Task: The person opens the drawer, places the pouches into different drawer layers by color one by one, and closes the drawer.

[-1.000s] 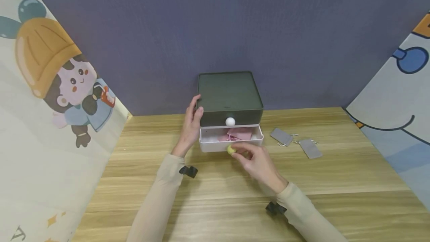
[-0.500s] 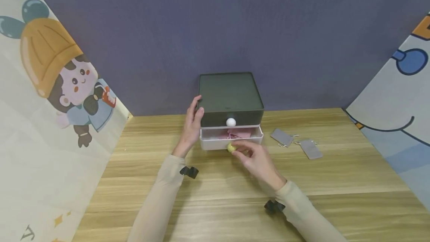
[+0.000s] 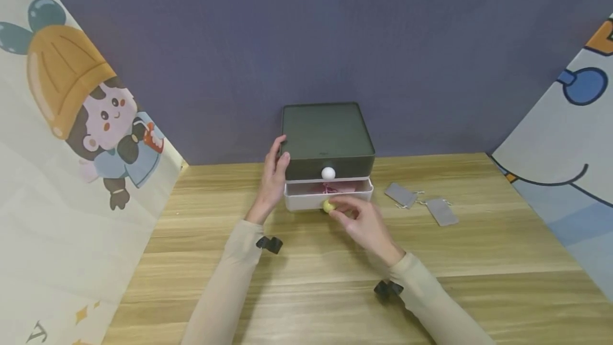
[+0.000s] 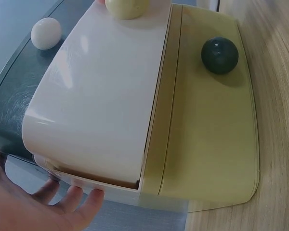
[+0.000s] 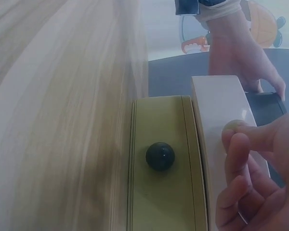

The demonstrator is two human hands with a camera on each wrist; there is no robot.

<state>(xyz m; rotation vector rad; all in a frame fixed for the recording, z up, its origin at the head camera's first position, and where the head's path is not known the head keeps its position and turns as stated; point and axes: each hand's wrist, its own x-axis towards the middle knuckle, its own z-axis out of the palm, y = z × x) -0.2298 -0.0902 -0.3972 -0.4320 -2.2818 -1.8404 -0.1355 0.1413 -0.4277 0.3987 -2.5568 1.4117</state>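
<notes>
A small storage box with a dark green top stands against the back wall. Its white middle drawer is pulled partly out, and a pink cloth item lies inside. My right hand pinches the yellow knob on that drawer between thumb and finger. Along the box's left side rests my left hand, its fingers touching the side wall in the left wrist view. Below the white drawer is a yellow drawer with a dark round knob.
Two grey drawstring pouches, one nearer the box and one farther right, lie on the wooden table. The upper drawer carries a white knob. Printed cartoon panels flank the table on both sides.
The white drawer has slid a little way inward, my right hand moving with its knob. Less of the pink item shows now. My left hand stays at the box's side.
</notes>
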